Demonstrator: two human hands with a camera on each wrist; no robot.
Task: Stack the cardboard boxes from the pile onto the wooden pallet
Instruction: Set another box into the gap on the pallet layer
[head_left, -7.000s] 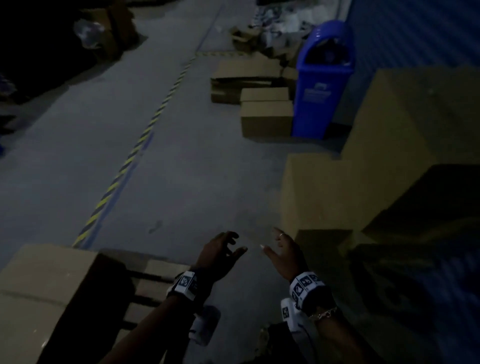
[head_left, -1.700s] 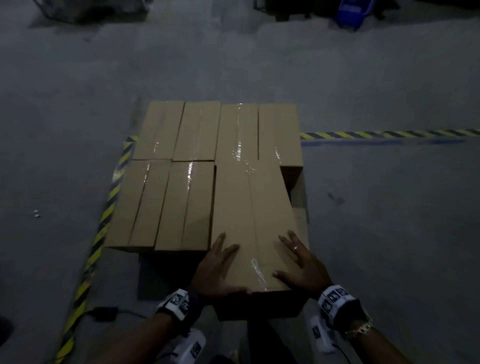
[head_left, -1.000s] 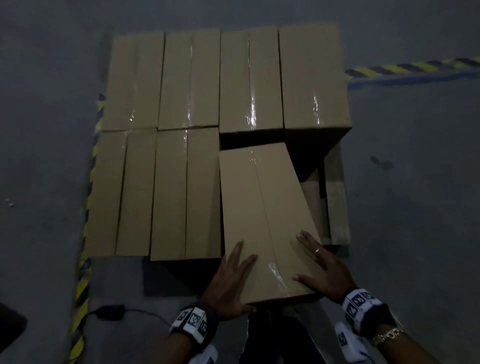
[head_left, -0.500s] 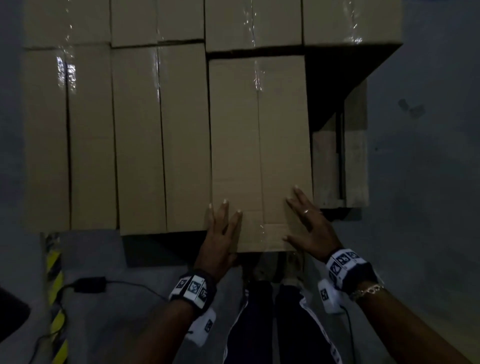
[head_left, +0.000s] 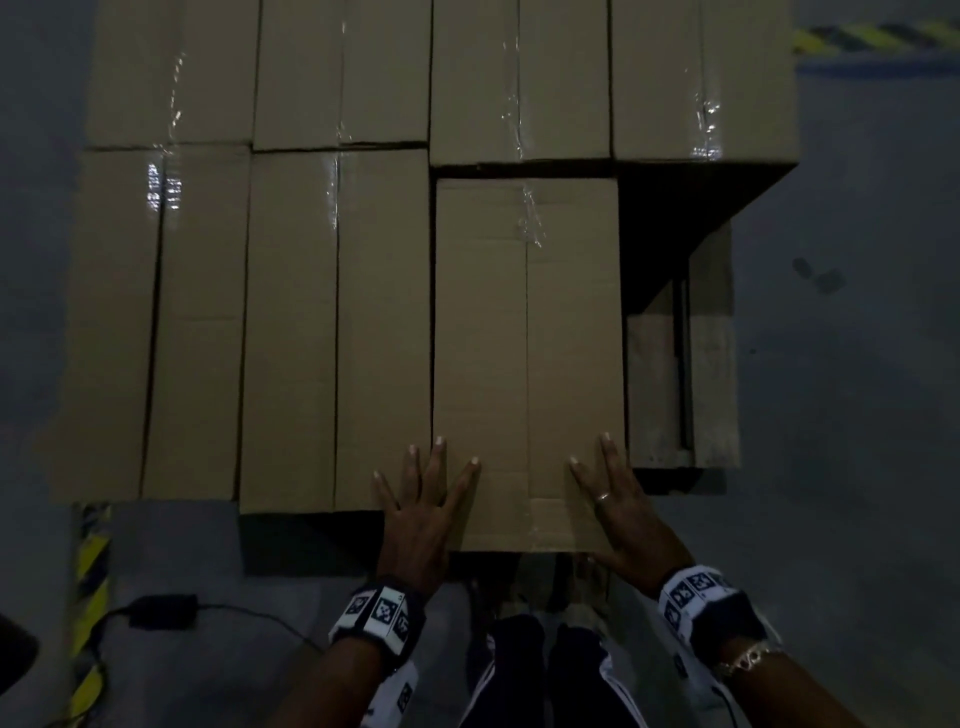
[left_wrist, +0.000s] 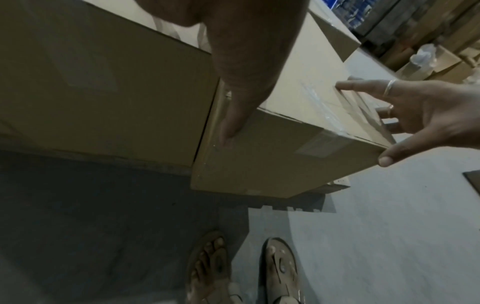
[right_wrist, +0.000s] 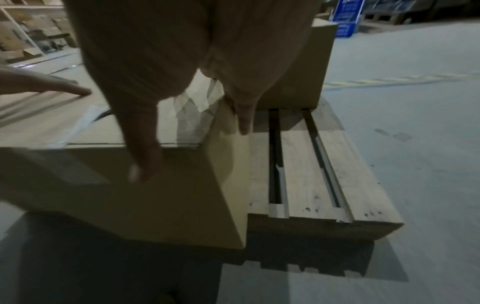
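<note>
Head view shows left hand (head_left: 422, 512) and right hand (head_left: 618, 512) flat, unclenched, on the box (head_left: 527, 332): stiff, bulky, tape-slick, best pushed at near corners.

Box (head_left: 527, 353) on pallet (head_left: 680, 384) — bare slats right.

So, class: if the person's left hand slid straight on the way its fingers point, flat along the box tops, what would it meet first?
Probably nothing soon: the left hand straddles the seam between the brown cardboard box being placed and its left neighbour. The far row's box looks slightly higher, though depth is unclear.
</note>
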